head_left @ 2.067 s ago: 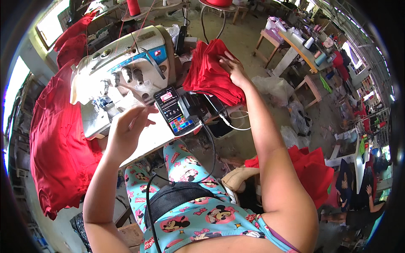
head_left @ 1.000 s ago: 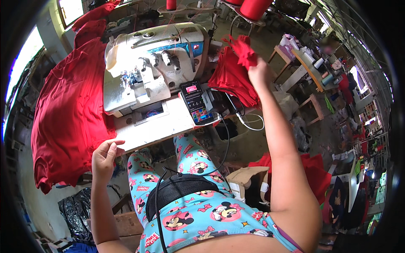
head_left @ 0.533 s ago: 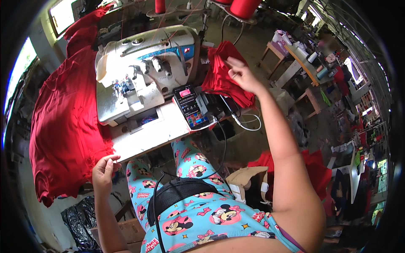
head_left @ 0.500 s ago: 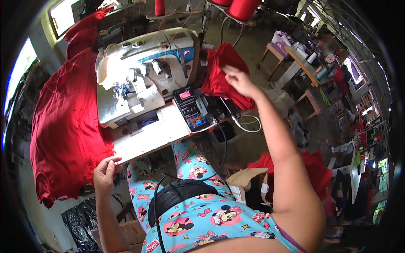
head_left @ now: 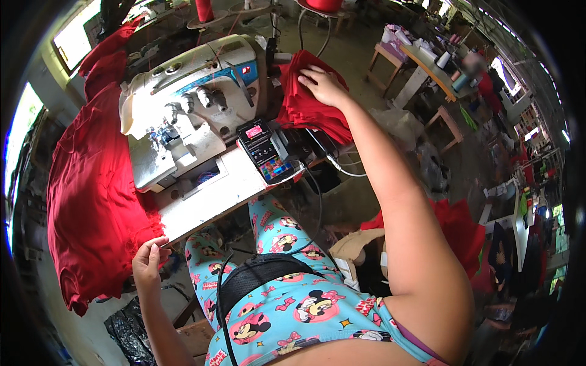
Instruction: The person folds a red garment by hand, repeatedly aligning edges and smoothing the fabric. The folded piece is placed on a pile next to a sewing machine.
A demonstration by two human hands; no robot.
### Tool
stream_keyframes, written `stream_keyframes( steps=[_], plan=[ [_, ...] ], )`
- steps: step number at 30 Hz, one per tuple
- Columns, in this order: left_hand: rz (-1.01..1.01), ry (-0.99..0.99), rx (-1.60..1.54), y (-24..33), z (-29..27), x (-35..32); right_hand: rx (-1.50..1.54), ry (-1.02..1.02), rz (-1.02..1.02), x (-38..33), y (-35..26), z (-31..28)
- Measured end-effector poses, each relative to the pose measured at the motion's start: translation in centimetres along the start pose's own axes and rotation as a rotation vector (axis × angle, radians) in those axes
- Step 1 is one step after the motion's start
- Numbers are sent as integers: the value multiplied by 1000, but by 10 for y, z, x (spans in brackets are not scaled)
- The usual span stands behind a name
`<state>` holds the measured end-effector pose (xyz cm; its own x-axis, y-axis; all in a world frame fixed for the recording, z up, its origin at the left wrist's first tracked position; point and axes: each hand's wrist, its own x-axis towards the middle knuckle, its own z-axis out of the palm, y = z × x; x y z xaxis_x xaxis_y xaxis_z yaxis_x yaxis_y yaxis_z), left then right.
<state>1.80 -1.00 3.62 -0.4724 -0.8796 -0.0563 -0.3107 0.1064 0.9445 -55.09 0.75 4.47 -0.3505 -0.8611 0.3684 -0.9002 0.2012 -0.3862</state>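
Note:
My right hand [head_left: 325, 87] lies on top of a stack of red cloth pieces [head_left: 299, 113], fingers spread and flat, to the right of a white sewing machine [head_left: 195, 97]. At the table's front left corner, my left hand [head_left: 148, 261] is closed, thumb and fingers pressed together. Its fingertips meet the lower edge of a large heap of red cloth [head_left: 91, 189] draped down the machine's left side. Whatever sits between those fingers, if anything, is hidden.
A phone [head_left: 264, 149] stands on the white table [head_left: 210, 198] with cables beside it. Red thread cones [head_left: 204, 9] are on stands behind the machine. More red cloth [head_left: 458, 235] and a torn cardboard box [head_left: 354, 247] lie low to my right. A wooden table [head_left: 427, 64] stands far right.
My right hand, blurred above the red stack before, now rests on it with fingers spread. My left hand stays by the table corner. The whole view has shifted slightly.

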Motion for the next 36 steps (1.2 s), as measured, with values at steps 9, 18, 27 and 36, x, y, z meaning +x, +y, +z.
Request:
stream_keyframes(
  steps=[9, 18, 27, 36],
  plan=[
    [-43, -23, -46, -6, 3, 7, 244, 118, -16, -55, -10, -89],
    [-40, -28, -132, 0, 5, 14, 429, 154, -10, -78, -69, -110],
    [293, 348, 207, 42, -53, -8, 688, -350, -591, -92, -262, -6],
    [251, 915, 1306, 22, -182, 36, 810, -675, -951, -104, -401, 48]
  ],
)
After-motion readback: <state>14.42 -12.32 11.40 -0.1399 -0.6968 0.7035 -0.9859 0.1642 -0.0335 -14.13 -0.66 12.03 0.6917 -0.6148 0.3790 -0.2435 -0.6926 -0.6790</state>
